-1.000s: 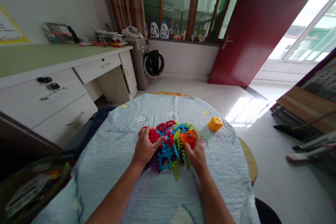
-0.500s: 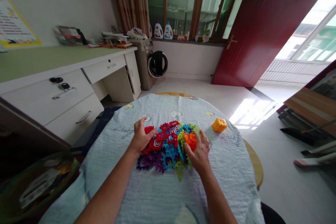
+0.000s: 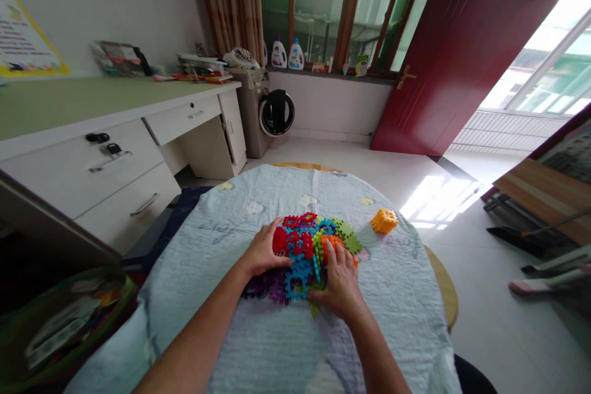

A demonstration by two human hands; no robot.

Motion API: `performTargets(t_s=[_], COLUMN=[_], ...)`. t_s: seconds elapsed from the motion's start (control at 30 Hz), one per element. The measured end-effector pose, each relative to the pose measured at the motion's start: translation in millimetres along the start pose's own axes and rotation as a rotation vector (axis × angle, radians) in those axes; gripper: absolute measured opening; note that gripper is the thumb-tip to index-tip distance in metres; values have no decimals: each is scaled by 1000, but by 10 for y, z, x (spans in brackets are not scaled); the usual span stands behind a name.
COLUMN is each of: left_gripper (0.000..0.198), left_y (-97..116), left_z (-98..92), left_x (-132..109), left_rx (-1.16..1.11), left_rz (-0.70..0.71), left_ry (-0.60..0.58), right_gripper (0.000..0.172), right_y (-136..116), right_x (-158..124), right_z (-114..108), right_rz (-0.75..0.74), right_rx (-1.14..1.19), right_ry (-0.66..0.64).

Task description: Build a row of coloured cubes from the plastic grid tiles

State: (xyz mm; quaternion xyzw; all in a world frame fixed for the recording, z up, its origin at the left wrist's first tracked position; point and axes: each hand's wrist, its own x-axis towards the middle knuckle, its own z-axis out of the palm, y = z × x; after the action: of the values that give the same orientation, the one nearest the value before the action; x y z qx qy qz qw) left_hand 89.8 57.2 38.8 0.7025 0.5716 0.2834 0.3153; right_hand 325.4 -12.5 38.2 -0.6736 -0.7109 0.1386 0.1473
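A heap of toothed plastic building pieces in red, blue, purple, green and orange lies mid-table. My left hand point(image 3: 264, 253) rests against its left side, thumb stretched over the front and fingers behind the red pieces point(image 3: 302, 244). On the right side, my right hand point(image 3: 342, 280) lies over the orange pieces point(image 3: 333, 240), its thumb spread toward the blue pieces point(image 3: 298, 271). Both hands touch the heap with fingers apart. Purple pieces point(image 3: 272, 288) are partly under my left hand. Green pieces point(image 3: 348, 235) show behind my right fingers. Apart from the heap sits a yellow-orange cube point(image 3: 384, 221).
A pale blue patterned cloth point(image 3: 207, 301) covers the round table. At lower left stands a green container point(image 3: 69, 320) with items inside. Beyond are a white-drawered desk point(image 3: 115, 166), a washing machine point(image 3: 253, 114) with its door ajar and a red door point(image 3: 415, 49).
My left hand has moved right, closer in on the red pieces. My right hand has come nearer and slightly left, its thumb now at the heap's front edge. The cube stays put.
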Motion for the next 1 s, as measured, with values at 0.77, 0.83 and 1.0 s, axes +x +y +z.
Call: performTargets(t_s=[0.77, 0.83, 1.0], left_gripper=[64, 55, 43], left_y=[502, 538, 591], left_z=[17, -15, -69], left_x=[148, 162, 138], left_rx=[-966, -971, -851], left_rz=[-234, -203, -134], left_ry=[69, 128, 292], right_gripper=[51, 43, 42], right_y=[-113, -88, 14], right_x=[405, 416, 401], right_z=[181, 147, 25], right_rz=[-83, -25, 124], right_rx=[767, 812, 787], right_ry=[243, 259, 365])
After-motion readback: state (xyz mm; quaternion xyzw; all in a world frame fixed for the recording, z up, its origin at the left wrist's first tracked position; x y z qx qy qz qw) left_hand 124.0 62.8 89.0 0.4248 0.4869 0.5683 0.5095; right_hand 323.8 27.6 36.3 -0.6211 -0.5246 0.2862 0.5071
